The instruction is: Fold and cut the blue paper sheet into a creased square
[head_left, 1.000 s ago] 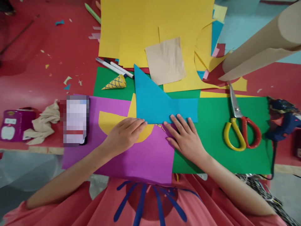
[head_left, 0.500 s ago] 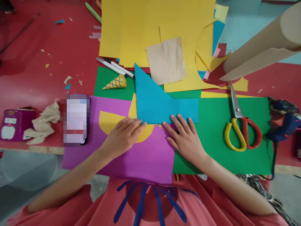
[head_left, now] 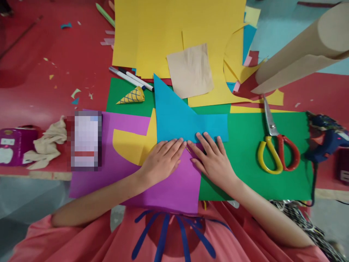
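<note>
Landmark: blue paper [head_left: 180,118], folded, one piece, lying across the purple sheet [head_left: 163,182] and the green sheet [head_left: 259,153].

- Yellow sheets [head_left: 163,32]: a stack beyond the blue paper, count unclear; one yellow cut-out [head_left: 131,143] just to its left.
- Brown paper roll [head_left: 300,54]: one, beyond and right of the blue paper.
- Brown paper square [head_left: 191,71]: one, just beyond it.
- Scissors [head_left: 275,145]: one pair, right of it, on the green sheet.
- Glue gun [head_left: 324,138]: one, farther right.
- Markers [head_left: 131,78]: two, beyond and left.
- Paper cone [head_left: 132,96]: one, left.
- Left hand [head_left: 163,160]: flat, fingers spread, fingertips on the blue paper's near edge; nothing held.
- Right hand [head_left: 214,160]: flat, fingers pressing the same edge; nothing held.

Handling judgement: a crisp crease calls for steady downward pressure, fingertips sliding outward along the fold, edges kept aligned.
</note>
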`<state>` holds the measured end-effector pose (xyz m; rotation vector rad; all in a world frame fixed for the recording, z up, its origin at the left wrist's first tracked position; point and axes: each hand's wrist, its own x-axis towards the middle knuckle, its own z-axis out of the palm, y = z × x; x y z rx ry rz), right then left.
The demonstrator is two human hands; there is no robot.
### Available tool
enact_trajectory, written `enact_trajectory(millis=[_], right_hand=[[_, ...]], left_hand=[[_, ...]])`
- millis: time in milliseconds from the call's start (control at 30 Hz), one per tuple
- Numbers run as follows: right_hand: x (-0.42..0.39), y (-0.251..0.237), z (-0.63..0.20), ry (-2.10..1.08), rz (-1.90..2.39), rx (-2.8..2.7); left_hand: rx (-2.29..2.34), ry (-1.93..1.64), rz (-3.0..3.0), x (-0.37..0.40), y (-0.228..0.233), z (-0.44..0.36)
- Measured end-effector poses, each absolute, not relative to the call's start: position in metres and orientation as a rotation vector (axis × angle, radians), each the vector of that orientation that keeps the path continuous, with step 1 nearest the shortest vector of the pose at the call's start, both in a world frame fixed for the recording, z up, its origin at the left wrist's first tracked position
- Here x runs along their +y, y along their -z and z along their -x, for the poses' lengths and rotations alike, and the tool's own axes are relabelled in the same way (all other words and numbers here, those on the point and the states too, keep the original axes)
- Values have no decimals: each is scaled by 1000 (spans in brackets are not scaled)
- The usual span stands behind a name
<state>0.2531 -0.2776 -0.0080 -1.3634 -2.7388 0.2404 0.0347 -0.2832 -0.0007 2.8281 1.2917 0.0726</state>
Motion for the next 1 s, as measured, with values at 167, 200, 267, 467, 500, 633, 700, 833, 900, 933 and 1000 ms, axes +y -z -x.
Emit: enact_trajectory(millis=[167,200,267,467,500,633,700,833,900,933,1000], right_hand=[[-288,8,-252,-276,1354,-2730],[-289,8,-252,-285,1350,-2729],[-289,9,-253,-295,1345,-2730],[-282,3,-263,-252,1331,-2748],[-281,1,-266,-236,1346,-2744],[-283,-6,-280,-160,1403,-2727],[-286,-6,-285,-126,1438,-2713],[-293,0,-286,-90,1501,-2675],[-295,3,-284,-87,1532,-2655],[-296,5,-283,-86,1547,-2645],[-298,7,-281,-90,1570,-2630]], left_hand=[[1263,-62,-2815,-283,2,-33],[1262,-62,-2814,-283,2,-33],[1265,-56,-2811,-283,3,-33],[1265,-25,-2796,-283,2,-34],[1269,-21,-2790,-283,2,-34],[1286,-24,-2780,-284,3,-34],[1289,-45,-2782,-284,3,-34],[1304,-58,-2775,-285,2,-37],[1314,-43,-2766,-285,1,-38],[1319,-35,-2759,-285,0,-39],[1330,-21,-2742,-285,-1,-41]])
